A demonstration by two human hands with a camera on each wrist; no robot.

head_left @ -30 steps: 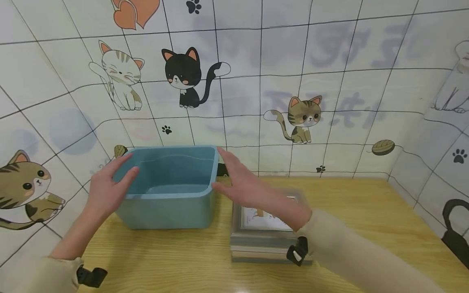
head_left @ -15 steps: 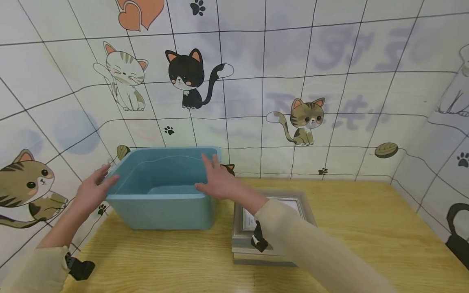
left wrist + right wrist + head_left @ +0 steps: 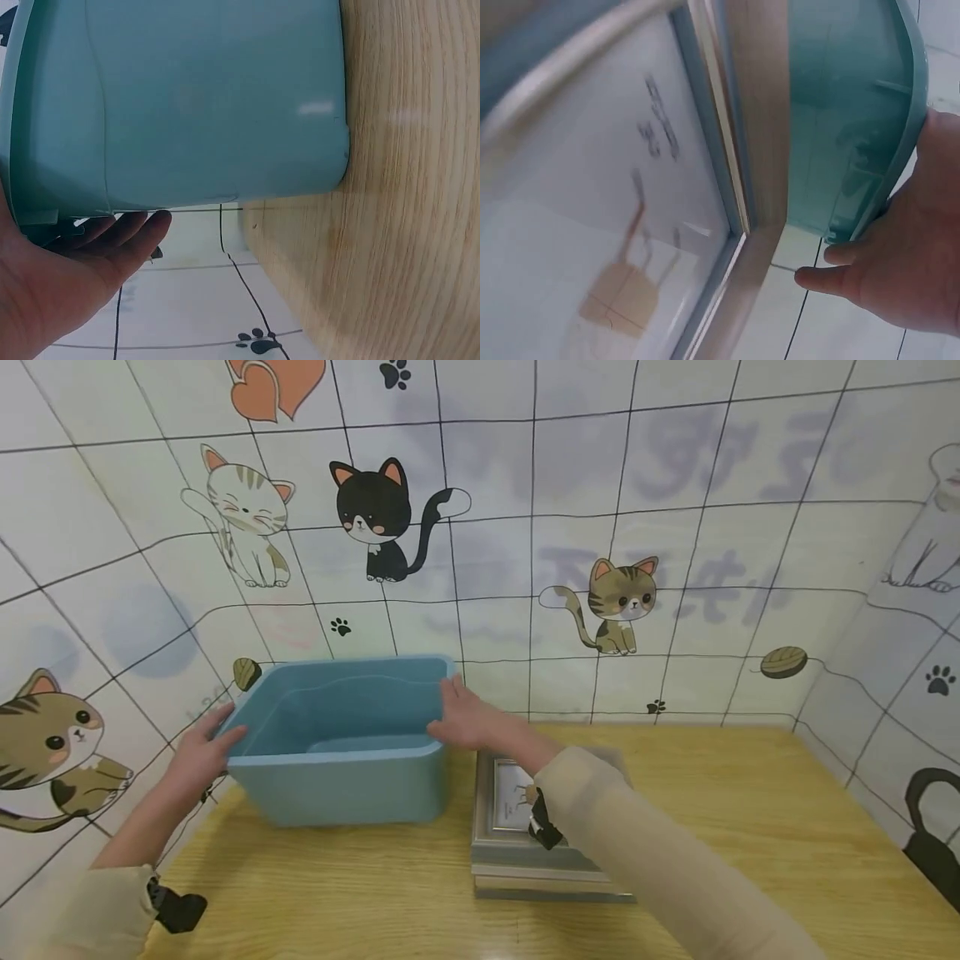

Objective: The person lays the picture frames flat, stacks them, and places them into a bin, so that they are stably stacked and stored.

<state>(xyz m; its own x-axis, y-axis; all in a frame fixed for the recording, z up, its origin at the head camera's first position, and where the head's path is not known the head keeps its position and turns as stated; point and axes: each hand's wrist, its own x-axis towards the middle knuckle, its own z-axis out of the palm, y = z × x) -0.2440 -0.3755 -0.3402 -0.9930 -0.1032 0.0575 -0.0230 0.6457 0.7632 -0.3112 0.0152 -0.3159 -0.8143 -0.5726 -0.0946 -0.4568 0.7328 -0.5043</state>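
A blue-green plastic bin (image 3: pixel 337 789), open at the top, stands on the wooden table against the tiled wall in the head view. My left hand (image 3: pixel 198 747) holds its left rim, thumb over the edge; the left wrist view shows the fingers (image 3: pixel 142 232) under the rim outside the wall. At the right rim, my right hand (image 3: pixel 468 718) has its thumb over the front corner and its fingers along the outside. In the right wrist view these fingers (image 3: pixel 825 281) extend past the rim. A stack of grey picture frames (image 3: pixel 487 843) lies under the right forearm, partly hidden.
Cat-patterned tile covering rises behind and on both sides of the wooden table (image 3: pixel 720 793). A dark object with a loop handle (image 3: pixel 933 835) appears at the right edge. The frame stack stands close to the bin's right side.
Both hands have closed in on the bin's side rims. The bin has shifted slightly to the right, and the right hand has moved from over the opening to the outer right edge.
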